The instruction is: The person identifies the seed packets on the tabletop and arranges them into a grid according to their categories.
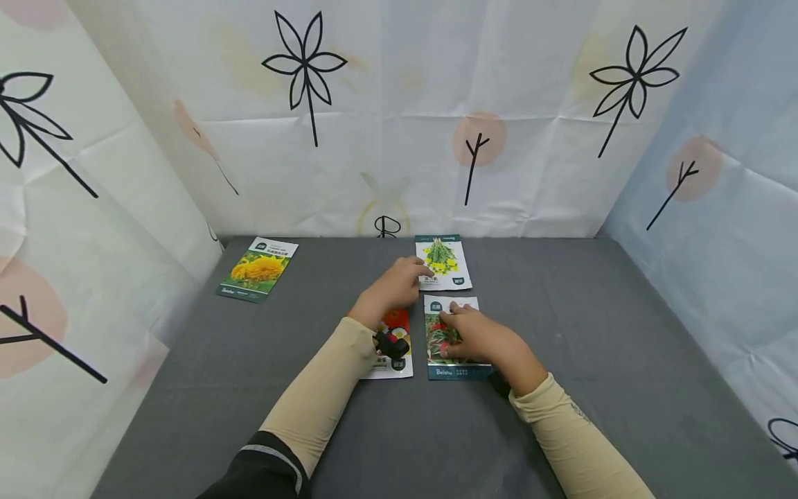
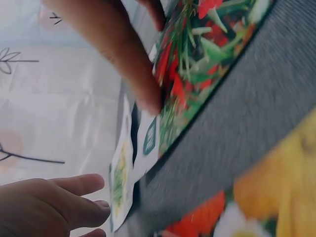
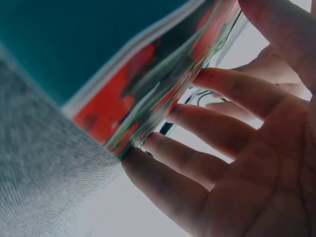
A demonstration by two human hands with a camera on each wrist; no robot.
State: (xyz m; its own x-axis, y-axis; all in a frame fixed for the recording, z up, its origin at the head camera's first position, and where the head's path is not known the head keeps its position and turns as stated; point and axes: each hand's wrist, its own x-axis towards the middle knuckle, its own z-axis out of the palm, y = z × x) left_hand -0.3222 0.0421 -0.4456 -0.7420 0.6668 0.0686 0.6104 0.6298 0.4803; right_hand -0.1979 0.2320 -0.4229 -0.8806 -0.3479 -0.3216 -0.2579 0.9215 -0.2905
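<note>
Head view: right hand (image 1: 489,337) lay spread on the red packet (image 1: 435,337), left hand (image 1: 391,290) spread by twelve o'clock's yellow packet (image 1: 445,260); I judged light pressure best.

The person wears snug beige sleeves (image 1: 330,384) down to the wrists, creased near the cuffs. Over the left one, farther up the arm, lies a black sleeve (image 1: 258,471) with a thin pale-grey band (image 1: 274,453) near its hem. A small, rounded black device (image 1: 391,345) sits at the left wrist; a dark one (image 1: 499,383), partly hidden, at the right. The left hand (image 1: 394,287) and right hand (image 1: 486,336) are gloveless.
</note>
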